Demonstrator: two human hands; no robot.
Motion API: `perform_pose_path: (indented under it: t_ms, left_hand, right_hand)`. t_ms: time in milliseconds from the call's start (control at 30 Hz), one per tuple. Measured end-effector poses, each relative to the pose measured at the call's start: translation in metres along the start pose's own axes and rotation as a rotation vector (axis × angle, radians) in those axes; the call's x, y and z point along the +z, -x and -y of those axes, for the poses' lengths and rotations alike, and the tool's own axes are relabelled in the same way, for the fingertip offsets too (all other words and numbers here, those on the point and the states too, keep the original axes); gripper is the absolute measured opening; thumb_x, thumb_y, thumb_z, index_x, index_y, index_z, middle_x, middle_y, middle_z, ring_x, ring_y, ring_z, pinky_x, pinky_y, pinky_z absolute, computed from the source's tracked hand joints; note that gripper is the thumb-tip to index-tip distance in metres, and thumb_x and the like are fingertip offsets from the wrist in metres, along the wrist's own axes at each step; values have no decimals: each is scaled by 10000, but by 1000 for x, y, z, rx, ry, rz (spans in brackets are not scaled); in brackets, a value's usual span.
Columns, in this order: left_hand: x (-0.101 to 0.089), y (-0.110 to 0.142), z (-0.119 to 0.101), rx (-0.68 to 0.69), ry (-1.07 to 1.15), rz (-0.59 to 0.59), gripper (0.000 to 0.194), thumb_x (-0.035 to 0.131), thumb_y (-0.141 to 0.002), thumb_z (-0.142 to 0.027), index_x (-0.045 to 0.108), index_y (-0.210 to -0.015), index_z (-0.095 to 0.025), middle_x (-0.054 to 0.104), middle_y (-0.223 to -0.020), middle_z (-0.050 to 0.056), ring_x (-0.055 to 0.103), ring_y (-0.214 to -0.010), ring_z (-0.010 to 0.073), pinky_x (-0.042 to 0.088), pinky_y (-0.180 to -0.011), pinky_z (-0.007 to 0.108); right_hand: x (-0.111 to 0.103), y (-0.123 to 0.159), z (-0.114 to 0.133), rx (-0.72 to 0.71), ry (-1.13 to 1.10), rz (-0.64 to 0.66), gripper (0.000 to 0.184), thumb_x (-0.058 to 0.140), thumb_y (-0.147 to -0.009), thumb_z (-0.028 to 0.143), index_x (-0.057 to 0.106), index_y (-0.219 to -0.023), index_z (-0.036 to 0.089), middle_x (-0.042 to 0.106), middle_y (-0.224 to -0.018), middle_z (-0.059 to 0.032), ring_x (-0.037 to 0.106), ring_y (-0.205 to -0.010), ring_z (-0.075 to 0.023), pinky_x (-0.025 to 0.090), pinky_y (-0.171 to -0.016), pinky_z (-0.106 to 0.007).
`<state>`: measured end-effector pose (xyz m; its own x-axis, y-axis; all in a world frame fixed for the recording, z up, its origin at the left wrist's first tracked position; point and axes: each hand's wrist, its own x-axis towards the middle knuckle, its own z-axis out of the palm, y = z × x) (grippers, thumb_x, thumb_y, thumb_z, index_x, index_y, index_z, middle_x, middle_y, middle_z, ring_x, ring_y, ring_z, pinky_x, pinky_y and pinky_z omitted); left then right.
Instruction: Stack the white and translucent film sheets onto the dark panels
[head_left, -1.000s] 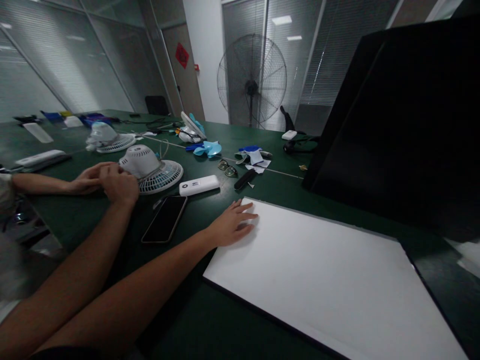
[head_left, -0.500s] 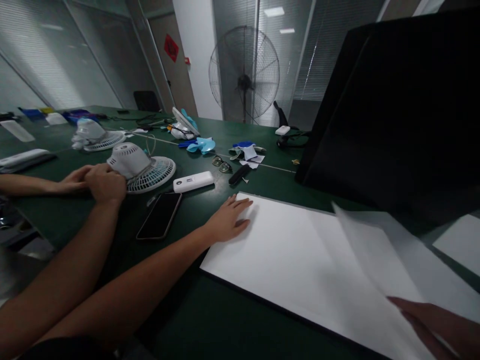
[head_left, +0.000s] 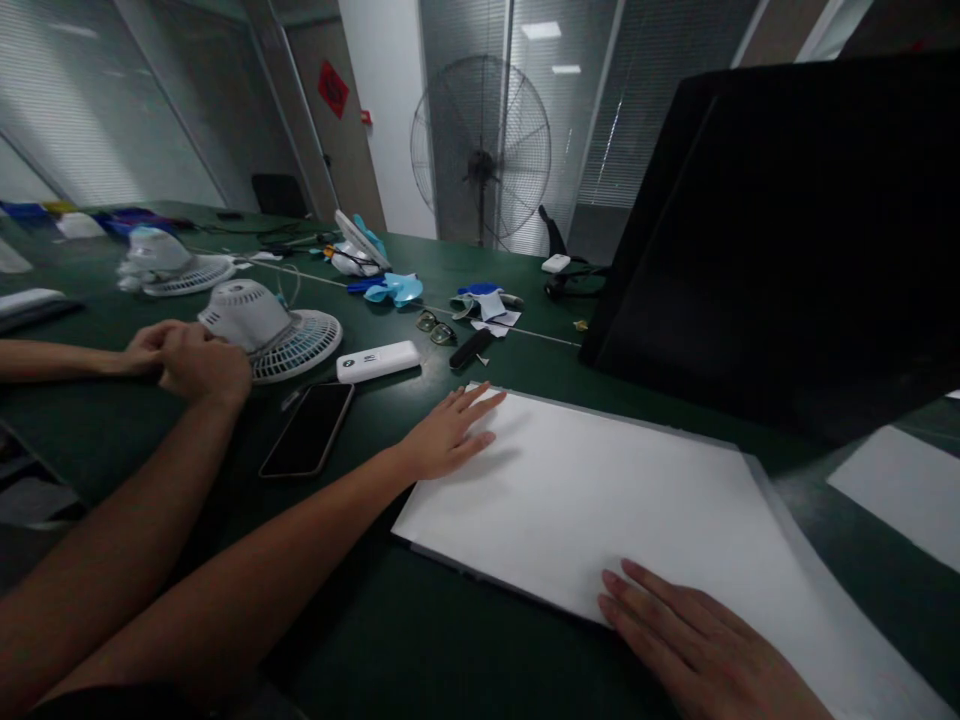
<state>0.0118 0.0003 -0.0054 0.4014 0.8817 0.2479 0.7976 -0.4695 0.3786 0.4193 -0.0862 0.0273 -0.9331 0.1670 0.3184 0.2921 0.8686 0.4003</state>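
A large pad of white paper [head_left: 585,480] lies flat on the dark green table in front of me. My left hand [head_left: 448,437] rests on the pad's upper left corner with its fingers spread and nothing held. Near the lower edge, my right hand [head_left: 697,635] lies palm down on the top sheet, fingers stretched out and slightly apart. Between the two hands the sheet looks smooth and blank. Farther right, the paper runs out of the picture at the bottom.
Another person's hands [head_left: 202,362] are beside a white fan [head_left: 304,345] at left. A smartphone [head_left: 309,430], a white power bank [head_left: 379,362], glasses [head_left: 436,327] and a black object [head_left: 471,349] lie beyond my left arm. A large black screen [head_left: 780,250] stands behind the pad.
The lifted sheet at the right is down flat on the pad. My right hand has let go of it and moved left onto the paper. The left hand stays at the corner.
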Motion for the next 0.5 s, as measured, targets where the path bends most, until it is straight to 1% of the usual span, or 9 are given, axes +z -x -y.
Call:
perform_pose_path:
  t_ms: [67,133,233,333,367,433,500]
  left_hand:
    - [-2,0,2,29,-40,82,644,520,-1070,-605,495,-1626,-280,298,-1777,146,280,-1638,404,188,-1328,652]
    - [-3,0,5,29,-77,122,619,613,-1027,-592,586,-1560,-279,306,-1772,155,289,-1628,438,208,-1309,684]
    - [-6,-1,9,13,-114,123,589,610,-1030,-539,603,-1548,-258,358,-1749,158,297,-1627,426,259,-1301,665]
    - [-10,-1,9,18,-150,140,559,580,-1033,-481,611,-1543,-253,441,-1708,135,380,-1597,394,307,-1298,629]
    - [-12,-1,9,19,-165,145,558,580,-1027,-474,616,-1538,-254,461,-1695,129,421,-1576,387,328,-1292,621]
    - [-14,-1,7,13,-191,150,557,586,-1016,-473,628,-1527,-257,491,-1676,125,484,-1537,381,372,-1274,609]
    - [-16,-1,5,10,-212,154,552,589,-1015,-478,634,-1523,-266,506,-1666,119,512,-1517,377,400,-1261,602]
  right_hand:
    - [-2,0,5,45,-20,31,539,403,-965,91,703,-1396,214,622,-1467,-16,683,-1233,-203,657,-843,-311]
    - [1,2,9,66,-55,69,536,402,-1003,105,675,-1447,229,568,-1528,-13,644,-1306,-221,657,-900,-335]
    - [5,5,9,71,-124,72,502,434,-1041,153,649,-1484,252,505,-1583,14,589,-1379,-220,636,-996,-346]
    - [7,11,5,131,-195,60,476,489,-1066,241,609,-1524,284,452,-1621,38,546,-1426,-231,598,-1095,-409]
    - [8,14,3,156,-212,69,478,502,-1077,282,584,-1548,295,441,-1629,38,537,-1435,-236,597,-1102,-429]
    - [11,25,-2,191,-237,112,503,495,-1101,358,516,-1602,326,430,-1638,38,544,-1428,-229,620,-1068,-427]
    - [16,45,-13,277,-229,141,527,455,-1119,432,464,-1638,340,444,-1633,20,577,-1394,-242,648,-1012,-445]
